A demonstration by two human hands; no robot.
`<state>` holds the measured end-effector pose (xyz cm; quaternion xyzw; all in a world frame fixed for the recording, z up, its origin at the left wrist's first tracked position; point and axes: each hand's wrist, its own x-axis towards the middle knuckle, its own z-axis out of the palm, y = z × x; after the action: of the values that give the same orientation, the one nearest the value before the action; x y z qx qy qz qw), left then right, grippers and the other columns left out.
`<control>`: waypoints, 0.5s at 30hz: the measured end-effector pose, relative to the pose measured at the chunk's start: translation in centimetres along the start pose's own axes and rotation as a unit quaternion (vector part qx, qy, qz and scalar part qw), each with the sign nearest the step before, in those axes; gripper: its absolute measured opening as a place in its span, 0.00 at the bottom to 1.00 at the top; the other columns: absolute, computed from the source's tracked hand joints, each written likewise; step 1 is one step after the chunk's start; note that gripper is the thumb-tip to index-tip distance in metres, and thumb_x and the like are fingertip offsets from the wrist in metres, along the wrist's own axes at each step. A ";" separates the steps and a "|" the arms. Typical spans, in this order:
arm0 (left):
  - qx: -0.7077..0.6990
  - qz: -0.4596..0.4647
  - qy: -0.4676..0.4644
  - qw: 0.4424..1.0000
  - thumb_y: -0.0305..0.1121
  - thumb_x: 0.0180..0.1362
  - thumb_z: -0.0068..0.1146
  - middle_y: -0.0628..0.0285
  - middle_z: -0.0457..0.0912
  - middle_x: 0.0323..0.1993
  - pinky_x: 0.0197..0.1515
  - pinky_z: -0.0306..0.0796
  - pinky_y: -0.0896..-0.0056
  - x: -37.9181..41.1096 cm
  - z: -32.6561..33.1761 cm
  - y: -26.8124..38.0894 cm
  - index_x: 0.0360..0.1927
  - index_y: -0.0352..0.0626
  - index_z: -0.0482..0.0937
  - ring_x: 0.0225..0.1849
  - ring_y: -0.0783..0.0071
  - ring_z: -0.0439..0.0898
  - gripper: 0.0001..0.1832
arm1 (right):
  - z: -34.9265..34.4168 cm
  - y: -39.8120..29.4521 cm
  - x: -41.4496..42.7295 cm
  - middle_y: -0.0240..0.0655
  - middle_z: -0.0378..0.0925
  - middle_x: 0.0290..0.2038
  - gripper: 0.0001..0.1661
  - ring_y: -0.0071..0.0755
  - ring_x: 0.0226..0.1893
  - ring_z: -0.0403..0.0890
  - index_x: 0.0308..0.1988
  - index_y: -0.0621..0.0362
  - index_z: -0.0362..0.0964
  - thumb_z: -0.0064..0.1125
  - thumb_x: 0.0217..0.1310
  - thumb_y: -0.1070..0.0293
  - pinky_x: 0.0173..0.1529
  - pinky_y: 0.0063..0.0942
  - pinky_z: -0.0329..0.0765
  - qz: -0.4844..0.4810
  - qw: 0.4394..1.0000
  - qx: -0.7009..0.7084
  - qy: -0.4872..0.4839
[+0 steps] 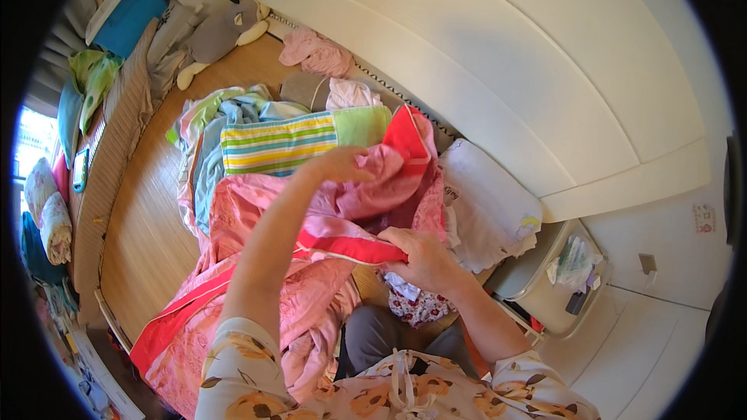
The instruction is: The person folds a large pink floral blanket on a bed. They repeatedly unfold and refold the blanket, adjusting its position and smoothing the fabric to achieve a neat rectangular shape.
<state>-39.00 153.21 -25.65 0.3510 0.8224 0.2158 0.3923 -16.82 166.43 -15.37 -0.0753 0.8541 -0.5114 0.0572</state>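
Note:
A large pink satin bedding cover (251,198) with red borders is spread before me, running from the middle down to the lower left. My right hand (417,259) pinches a red, light-piped edge of it between thumb and fingers. Higher up, my left hand (341,164) rests on or just over a pink fold; whether its fingers grip cloth, I cannot tell. Just above lies a folded striped textile (280,143) with a green end panel. Bluish and green bedding (213,134) is heaped behind it.
A white pillow (493,186) lies right of the pink cover. Farther right stands an open plastic bin (575,309) with bags inside. Pink cloth (315,52) lies near the wall, and a grey plush toy (219,32) leans at the upper left. A low bed (96,210) borders the wooden floor.

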 end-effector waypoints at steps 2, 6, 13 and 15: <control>0.028 0.063 0.103 0.992 0.50 0.42 0.61 0.46 0.75 0.46 0.50 0.67 0.62 0.4 4.1 -0.4 0.55 0.37 0.68 0.47 0.50 0.74 0.38 | 0.1 0.6 -0.8 0.44 0.76 0.33 0.20 0.48 0.35 0.77 0.39 0.62 0.68 0.63 0.43 0.70 0.38 0.34 0.72 0.016 1.000 0.002 -0.013; 0.126 0.144 0.380 0.905 0.38 0.49 0.55 0.47 0.77 0.37 0.42 0.70 0.57 1.9 8.8 0.7 0.46 0.38 0.73 0.38 0.52 0.76 0.22 | 1.0 3.6 -3.3 0.45 0.75 0.33 0.19 0.49 0.34 0.77 0.39 0.62 0.68 0.62 0.45 0.68 0.38 0.34 0.72 0.048 0.999 -0.006 0.010; 0.290 0.206 0.256 0.899 0.32 0.49 0.50 0.60 0.76 0.35 0.36 0.73 0.64 5.2 13.4 5.0 0.41 0.44 0.76 0.36 0.61 0.78 0.14 | 2.4 5.0 -5.7 0.47 0.75 0.33 0.22 0.50 0.34 0.76 0.42 0.63 0.67 0.62 0.45 0.69 0.38 0.37 0.72 0.046 0.999 0.009 0.011; 0.318 0.054 0.120 0.939 0.30 0.46 0.51 0.56 0.80 0.33 0.37 0.73 0.61 7.1 13.0 3.2 0.33 0.43 0.80 0.36 0.60 0.79 0.10 | 3.0 5.3 -6.2 0.48 0.75 0.33 0.23 0.51 0.34 0.76 0.43 0.63 0.66 0.62 0.45 0.69 0.38 0.38 0.72 0.033 0.999 -0.009 0.017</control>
<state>-30.50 161.63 -34.87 0.4731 0.8688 0.0042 0.1464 -10.58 167.46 -21.29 -0.0385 0.8614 -0.5030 0.0591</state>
